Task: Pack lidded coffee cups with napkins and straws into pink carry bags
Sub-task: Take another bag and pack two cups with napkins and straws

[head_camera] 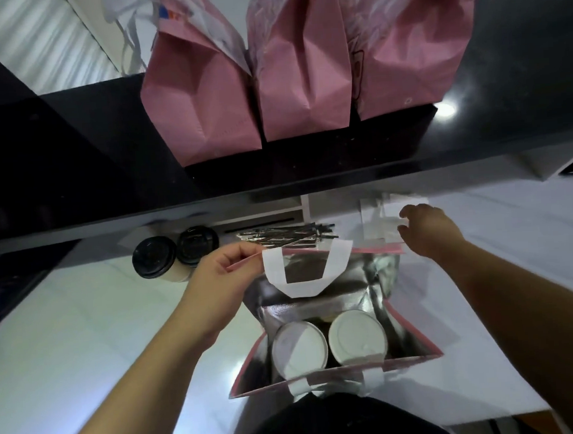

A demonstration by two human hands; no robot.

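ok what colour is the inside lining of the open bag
Shiny silver foil lining, with a pink outer edge; seen in the head view.

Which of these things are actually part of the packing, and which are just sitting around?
In the job:
open bag, foil-lined, held by the left hand
two white-lidded cups inside it
straws
napkins, by the right hand
two black-lidded cups

Lying about:
three pink bags on the dark shelf

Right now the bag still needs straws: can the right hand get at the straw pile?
Probably yes. The right hand hovers open over the napkins, beside the straws, and nothing lies between them. The left hand only pinches the bag rim.
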